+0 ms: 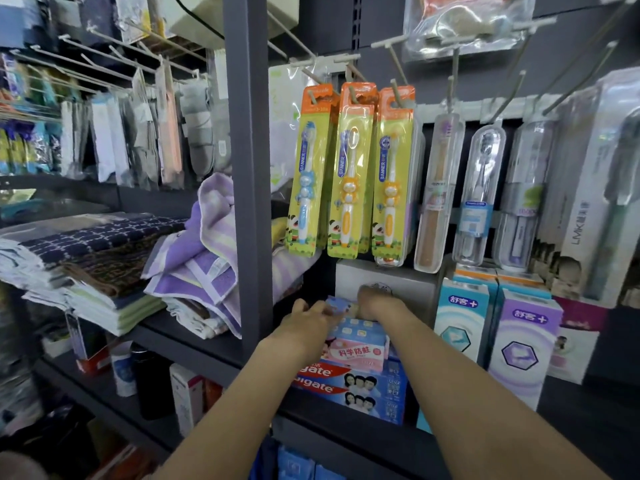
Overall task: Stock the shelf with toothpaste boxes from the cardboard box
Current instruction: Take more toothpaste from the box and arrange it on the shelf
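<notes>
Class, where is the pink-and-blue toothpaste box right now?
In the head view, the pink-and-blue toothpaste box sits centre-low on the red-and-blue Colgate boxes, just below both hands, left of the tall white-and-purple box.

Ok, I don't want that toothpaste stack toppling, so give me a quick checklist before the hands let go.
1. Both hands on the small blue box: left hand and right hand hold it, ok.
2. Box seated flat on the pink box: cannot tell, blurred.
3. Pink box rests on the Colgate boxes: ok.
4. Hanging toothbrush packs above the hands, apart: ok.
5. Room behind the stack: cannot tell.
</notes>
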`<state>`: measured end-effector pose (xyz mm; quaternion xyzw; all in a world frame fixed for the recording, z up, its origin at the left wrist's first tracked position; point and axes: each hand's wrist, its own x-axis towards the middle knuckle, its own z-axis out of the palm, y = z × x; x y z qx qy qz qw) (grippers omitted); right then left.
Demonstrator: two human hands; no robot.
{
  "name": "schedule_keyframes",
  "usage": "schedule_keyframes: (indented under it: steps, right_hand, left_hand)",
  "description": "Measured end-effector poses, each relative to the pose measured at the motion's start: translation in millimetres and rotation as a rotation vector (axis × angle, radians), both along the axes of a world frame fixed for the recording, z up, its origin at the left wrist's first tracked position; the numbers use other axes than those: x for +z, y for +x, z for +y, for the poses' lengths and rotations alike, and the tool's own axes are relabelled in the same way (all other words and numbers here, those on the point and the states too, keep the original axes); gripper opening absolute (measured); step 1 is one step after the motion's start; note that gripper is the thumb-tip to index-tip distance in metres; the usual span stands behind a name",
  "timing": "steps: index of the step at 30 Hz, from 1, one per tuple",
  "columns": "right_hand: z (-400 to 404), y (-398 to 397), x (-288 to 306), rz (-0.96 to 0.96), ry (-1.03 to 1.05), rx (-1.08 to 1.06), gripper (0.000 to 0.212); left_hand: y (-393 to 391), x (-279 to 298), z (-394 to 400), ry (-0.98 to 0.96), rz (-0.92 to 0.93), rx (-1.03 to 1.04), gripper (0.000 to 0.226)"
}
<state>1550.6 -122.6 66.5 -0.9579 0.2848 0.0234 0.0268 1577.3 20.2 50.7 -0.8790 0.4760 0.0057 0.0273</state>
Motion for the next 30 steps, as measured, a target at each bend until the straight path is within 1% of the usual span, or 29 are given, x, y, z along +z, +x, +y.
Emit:
schedule_keyframes:
  steps: [2, 3, 4, 5, 6, 7, 11, 13, 18, 20, 22, 24, 25, 27, 28, 30]
  right_hand:
    - [1, -3, 4, -0.111, 0.045, -0.02, 0.068]
    - [4, -9, 8, -0.175, 0.074, -0.007, 0.07]
    - [7, -16, 10, -0.246, 0.094, 0.027, 0.062]
    - [11, -27, 11, -0.328, 0.123, 0.071, 0.048]
    - [15, -38, 9, -0.418, 0.129, 0.107, 0.034]
    - [18, -47, 6, -0.493, 0.117, 0.146, 0.025]
    - [22, -67, -18, -0.635, 0.072, 0.147, 0.021]
    - [21, -67, -24, -0.652, 0.081, 0.137, 0.024]
    - [16, -63, -31, -0.59, 0.223, 0.125, 0.024]
    - [16, -64, -31, -0.581, 0.27, 0.113, 0.024]
    - [15, -65, -31, -0.579, 0.311, 0.096, 0.025]
    - [15, -65, -29, -0.578, 0.314, 0.087, 0.026]
    - [15, -65, -29, -0.578, 0.317, 0.084, 0.027]
    - [16, -65, -28, -0.563, 0.318, 0.09, 0.028]
    - [17, -66, -27, -0.545, 0.313, 0.093, 0.028]
    - [19, -67, -25, -0.52, 0.305, 0.097, 0.028]
  left_hand:
    - [2, -1, -1, -0.006, -0.025, 0.004, 0.065]
    - [1, 0, 0, -0.016, -0.032, 0.003, 0.065]
    - [0, 1, 0, 0.004, -0.064, -0.004, 0.064]
    - [-3, 1, 2, -0.006, -0.066, -0.02, 0.063]
    - [-3, -2, 3, -0.031, -0.084, -0.025, 0.062]
    - [-5, -4, 6, -0.062, -0.097, -0.03, 0.061]
    - [-7, -13, 13, -0.185, -0.116, -0.041, 0.059]
    - [-10, -14, 15, -0.195, -0.149, -0.027, 0.057]
    - [-24, -18, 19, -0.19, -0.316, 0.088, 0.053]
    - [-27, -23, 19, -0.217, -0.347, 0.107, 0.052]
    - [-25, -31, 19, -0.217, -0.324, 0.093, 0.056]
    - [-23, -38, 20, -0.217, -0.251, 0.043, 0.065]
    - [-22, -40, 21, -0.213, -0.258, 0.016, 0.069]
    - [-22, -41, 21, -0.256, -0.367, -0.018, 0.077]
    - [-21, -41, 19, -0.289, -0.401, -0.009, 0.079]
    - [-19, -46, 16, -0.286, -0.395, -0.001, 0.075]
